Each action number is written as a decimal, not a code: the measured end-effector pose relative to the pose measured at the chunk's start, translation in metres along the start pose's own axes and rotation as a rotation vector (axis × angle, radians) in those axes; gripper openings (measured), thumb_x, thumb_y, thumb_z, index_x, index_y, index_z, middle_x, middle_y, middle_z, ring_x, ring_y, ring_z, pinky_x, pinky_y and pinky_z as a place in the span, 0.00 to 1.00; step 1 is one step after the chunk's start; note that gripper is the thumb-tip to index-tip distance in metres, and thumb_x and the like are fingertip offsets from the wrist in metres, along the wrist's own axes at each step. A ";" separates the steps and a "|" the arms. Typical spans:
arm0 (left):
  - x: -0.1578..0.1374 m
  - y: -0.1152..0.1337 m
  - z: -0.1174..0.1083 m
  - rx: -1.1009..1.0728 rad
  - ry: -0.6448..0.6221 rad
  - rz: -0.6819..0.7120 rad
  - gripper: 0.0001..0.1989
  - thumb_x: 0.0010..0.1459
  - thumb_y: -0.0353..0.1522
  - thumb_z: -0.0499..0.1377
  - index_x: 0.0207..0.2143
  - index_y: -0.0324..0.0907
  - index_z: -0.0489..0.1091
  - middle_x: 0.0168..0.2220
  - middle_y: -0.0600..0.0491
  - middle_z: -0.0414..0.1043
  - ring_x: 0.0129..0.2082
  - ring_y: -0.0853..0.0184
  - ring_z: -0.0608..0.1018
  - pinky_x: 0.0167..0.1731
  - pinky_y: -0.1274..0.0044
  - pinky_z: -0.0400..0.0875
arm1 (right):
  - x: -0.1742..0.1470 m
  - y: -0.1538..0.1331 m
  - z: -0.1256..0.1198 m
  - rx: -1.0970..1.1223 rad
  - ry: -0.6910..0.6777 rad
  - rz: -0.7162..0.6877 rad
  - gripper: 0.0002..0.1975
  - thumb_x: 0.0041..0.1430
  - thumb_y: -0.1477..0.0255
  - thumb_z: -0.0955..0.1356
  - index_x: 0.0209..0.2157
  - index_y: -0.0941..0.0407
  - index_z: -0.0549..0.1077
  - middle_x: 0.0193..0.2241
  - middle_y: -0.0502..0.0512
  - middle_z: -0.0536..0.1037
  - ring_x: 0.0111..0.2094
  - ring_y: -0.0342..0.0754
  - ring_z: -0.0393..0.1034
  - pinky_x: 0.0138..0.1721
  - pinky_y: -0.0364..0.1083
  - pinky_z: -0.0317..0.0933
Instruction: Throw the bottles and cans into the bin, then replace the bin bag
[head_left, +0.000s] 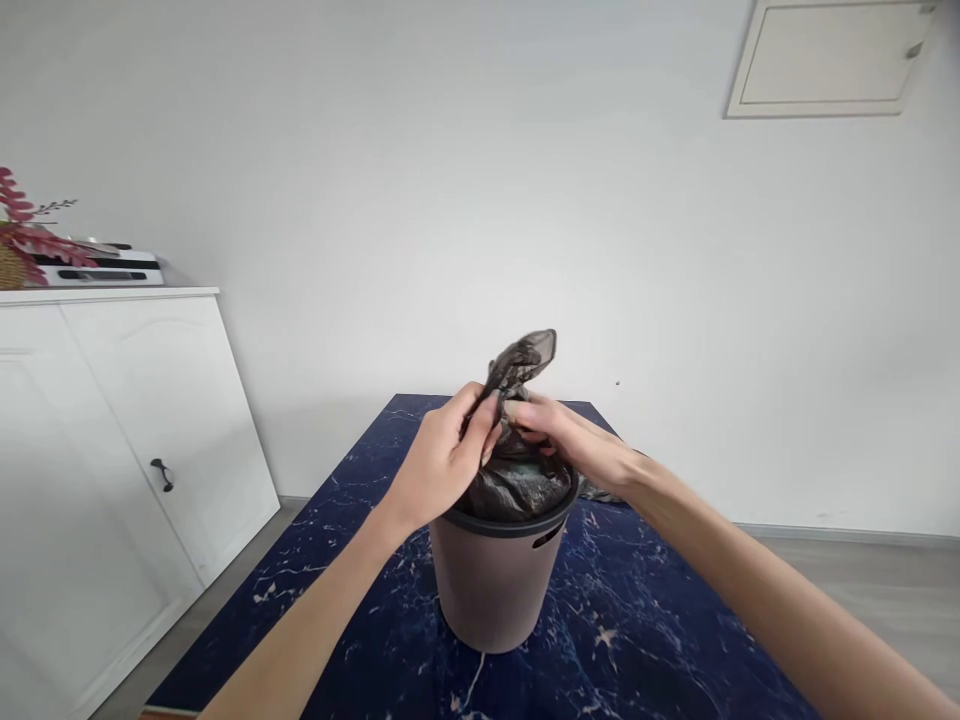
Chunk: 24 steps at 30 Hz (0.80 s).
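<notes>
A grey-brown trash can (491,585) with a black rim and a slot handle stands upright on the dark blue table. Inside it sits a black garbage bag (521,490), its gathered neck pulled up above the rim. My left hand (450,450) is closed around the bag's neck, thumb on top. From the other side, my right hand (544,425) pinches the same neck just beside it. A loose tail of the bag sticks up over both hands. What lies inside the bag is hidden.
The table (360,590) has a dark blue marbled top. Behind my right wrist lies more dark plastic (600,492). A white cabinet (127,420) stands to the left, bearing a flat white device (112,270) and a pink plant (22,225). A white wall rises behind.
</notes>
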<state>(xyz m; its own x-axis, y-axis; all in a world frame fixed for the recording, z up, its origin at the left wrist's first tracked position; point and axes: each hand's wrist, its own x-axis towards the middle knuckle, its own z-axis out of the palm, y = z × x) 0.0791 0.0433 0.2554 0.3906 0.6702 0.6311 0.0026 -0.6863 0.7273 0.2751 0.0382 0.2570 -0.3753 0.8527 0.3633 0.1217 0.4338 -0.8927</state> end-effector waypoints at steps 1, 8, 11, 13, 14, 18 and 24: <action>0.000 0.000 0.003 0.076 -0.007 0.025 0.10 0.72 0.33 0.61 0.34 0.46 0.74 0.27 0.54 0.73 0.26 0.64 0.72 0.32 0.75 0.62 | -0.002 -0.004 0.001 -0.061 -0.033 -0.002 0.26 0.63 0.44 0.72 0.49 0.51 0.77 0.43 0.56 0.81 0.47 0.56 0.75 0.51 0.56 0.72; -0.001 -0.007 0.017 0.207 -0.040 0.082 0.06 0.63 0.27 0.66 0.35 0.47 0.81 0.37 0.46 0.80 0.44 0.49 0.78 0.49 0.68 0.67 | -0.001 -0.004 0.012 0.094 0.119 0.117 0.28 0.66 0.42 0.70 0.47 0.51 0.84 0.47 0.59 0.85 0.56 0.63 0.76 0.66 0.62 0.65; -0.003 -0.006 0.015 0.136 -0.023 0.014 0.05 0.62 0.28 0.69 0.39 0.47 0.81 0.42 0.45 0.81 0.46 0.51 0.79 0.49 0.70 0.67 | 0.003 0.004 0.014 0.205 0.269 0.145 0.27 0.66 0.43 0.69 0.43 0.52 0.85 0.43 0.59 0.85 0.53 0.61 0.77 0.60 0.59 0.69; -0.005 -0.005 0.011 0.010 -0.024 -0.048 0.09 0.60 0.28 0.72 0.42 0.47 0.80 0.43 0.45 0.82 0.45 0.53 0.80 0.45 0.72 0.69 | 0.005 0.009 0.010 0.255 0.354 0.167 0.25 0.65 0.45 0.71 0.38 0.53 0.83 0.39 0.58 0.84 0.49 0.59 0.78 0.53 0.55 0.72; -0.006 -0.005 0.009 -0.045 -0.041 -0.076 0.10 0.60 0.28 0.72 0.43 0.47 0.79 0.41 0.46 0.82 0.42 0.54 0.81 0.42 0.73 0.69 | 0.005 0.012 0.007 0.267 0.377 0.176 0.24 0.64 0.45 0.72 0.36 0.53 0.82 0.36 0.58 0.84 0.45 0.58 0.78 0.49 0.54 0.73; -0.007 -0.007 -0.001 -0.128 -0.158 -0.144 0.09 0.65 0.31 0.68 0.45 0.48 0.74 0.33 0.50 0.82 0.32 0.59 0.81 0.31 0.75 0.68 | 0.000 0.019 -0.008 0.219 0.250 0.145 0.26 0.64 0.44 0.72 0.35 0.54 0.80 0.31 0.54 0.80 0.36 0.53 0.74 0.43 0.52 0.71; 0.000 -0.013 -0.013 -0.181 -0.232 -0.336 0.16 0.64 0.33 0.68 0.48 0.47 0.64 0.38 0.46 0.84 0.39 0.59 0.83 0.39 0.71 0.73 | -0.015 0.000 -0.024 -0.047 -0.141 -0.063 0.26 0.77 0.48 0.61 0.45 0.50 0.82 0.42 0.55 0.83 0.49 0.53 0.76 0.60 0.56 0.67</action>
<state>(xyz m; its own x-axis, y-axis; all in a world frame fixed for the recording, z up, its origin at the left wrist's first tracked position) 0.0668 0.0554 0.2494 0.5917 0.7523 0.2896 0.0112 -0.3669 0.9302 0.3032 0.0323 0.2577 -0.5085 0.7753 0.3745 0.1355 0.5016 -0.8544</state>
